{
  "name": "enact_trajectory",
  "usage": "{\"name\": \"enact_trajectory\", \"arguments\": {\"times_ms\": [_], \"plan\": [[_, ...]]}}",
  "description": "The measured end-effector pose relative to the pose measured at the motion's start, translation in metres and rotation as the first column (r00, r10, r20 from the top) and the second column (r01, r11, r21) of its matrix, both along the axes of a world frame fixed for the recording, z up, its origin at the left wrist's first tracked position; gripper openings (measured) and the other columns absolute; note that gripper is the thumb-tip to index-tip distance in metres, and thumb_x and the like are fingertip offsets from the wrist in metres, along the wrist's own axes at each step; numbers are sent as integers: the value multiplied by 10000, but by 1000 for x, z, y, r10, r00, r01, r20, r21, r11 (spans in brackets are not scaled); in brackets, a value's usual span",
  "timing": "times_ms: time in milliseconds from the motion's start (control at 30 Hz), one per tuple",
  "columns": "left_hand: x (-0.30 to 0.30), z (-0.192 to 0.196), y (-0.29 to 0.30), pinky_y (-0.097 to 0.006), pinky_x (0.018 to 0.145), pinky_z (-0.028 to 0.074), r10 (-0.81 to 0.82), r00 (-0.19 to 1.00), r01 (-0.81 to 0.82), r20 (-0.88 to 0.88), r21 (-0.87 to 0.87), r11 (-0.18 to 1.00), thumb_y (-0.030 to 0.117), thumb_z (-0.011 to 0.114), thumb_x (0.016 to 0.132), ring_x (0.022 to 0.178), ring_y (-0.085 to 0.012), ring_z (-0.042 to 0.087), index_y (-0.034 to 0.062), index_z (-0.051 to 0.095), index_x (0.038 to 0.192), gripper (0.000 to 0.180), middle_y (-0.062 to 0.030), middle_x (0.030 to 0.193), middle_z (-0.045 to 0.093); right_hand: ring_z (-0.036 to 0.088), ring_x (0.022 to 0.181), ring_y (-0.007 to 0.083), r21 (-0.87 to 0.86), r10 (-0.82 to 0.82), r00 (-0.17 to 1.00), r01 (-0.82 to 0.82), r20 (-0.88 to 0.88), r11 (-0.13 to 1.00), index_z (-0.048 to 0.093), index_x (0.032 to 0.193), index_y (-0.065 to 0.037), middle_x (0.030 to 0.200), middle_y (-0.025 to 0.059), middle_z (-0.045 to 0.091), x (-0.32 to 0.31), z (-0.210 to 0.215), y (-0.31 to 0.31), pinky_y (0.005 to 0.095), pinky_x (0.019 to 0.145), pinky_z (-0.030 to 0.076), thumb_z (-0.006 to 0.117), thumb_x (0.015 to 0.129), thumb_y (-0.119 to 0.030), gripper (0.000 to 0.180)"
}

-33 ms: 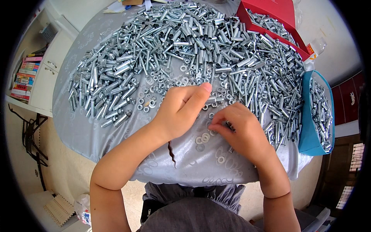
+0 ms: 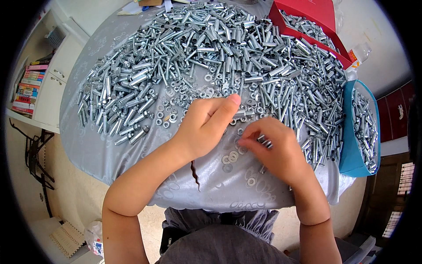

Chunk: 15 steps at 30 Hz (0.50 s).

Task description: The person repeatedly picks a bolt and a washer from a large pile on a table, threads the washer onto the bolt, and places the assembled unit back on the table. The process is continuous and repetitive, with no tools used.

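Note:
My left hand [image 2: 206,125] is closed, thumb on top, over the near edge of the hardware pile. A silvery anchor bolt [image 2: 244,115] sticks out from its fingers toward the right hand; the rest of it is hidden. To the right, my right hand [image 2: 279,149] is curled with thumb and forefinger brought together. Whatever may be between those fingertips is too small to make out. Close to them lie flat washers [image 2: 233,157] and a hex nut [image 2: 240,131] on the grey cloth. Some metal pieces [image 2: 265,141] show behind the right fingers.
A wide heap of bolts and sleeves [image 2: 211,39] covers the table's far side. Assembled anchor bolts [image 2: 136,112] lie at the left. A red box [image 2: 340,55] and a teal box [image 2: 348,154] of hardware stand at the right. The grey tablecloth [image 2: 145,160] has a dark tear.
My right hand has shifted very slightly, its curled fingers lifting a little and showing more of the metal pieces behind them. My left hand stays in place.

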<state>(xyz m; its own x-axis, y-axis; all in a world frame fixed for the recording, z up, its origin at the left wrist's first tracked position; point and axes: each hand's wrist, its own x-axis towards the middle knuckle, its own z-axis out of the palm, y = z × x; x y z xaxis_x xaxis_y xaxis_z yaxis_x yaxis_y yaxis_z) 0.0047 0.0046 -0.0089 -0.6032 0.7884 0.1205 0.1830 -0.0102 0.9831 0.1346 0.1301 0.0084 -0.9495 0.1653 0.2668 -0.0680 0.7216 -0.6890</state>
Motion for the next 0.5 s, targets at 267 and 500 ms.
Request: {"name": "enact_trajectory", "arguments": {"times_ms": [267, 500], "plan": [[4, 5, -2, -262, 463, 297, -66, 996, 71, 67, -85, 994, 353, 420, 904, 508, -63, 358, 15, 442, 540, 497, 17, 504, 394, 558, 699, 85, -651, -192, 974, 70, -119, 756, 549, 860, 9, 790, 33, 585, 2, 4, 1, 197, 623, 444, 640, 765, 4, 132], [8, 15, -3, -261, 550, 408, -156, 965, 179, 212, -92, 980, 371, 412, 905, 527, -67, 392, 24, 459, 565, 488, 21, 522, 382, 555, 701, 95, -840, -38, 999, 36, 18, 541, 530, 865, 8, 789, 39, 570, 2, 8, 9, 206, 625, 444, 640, 770, -14, 147]]}}
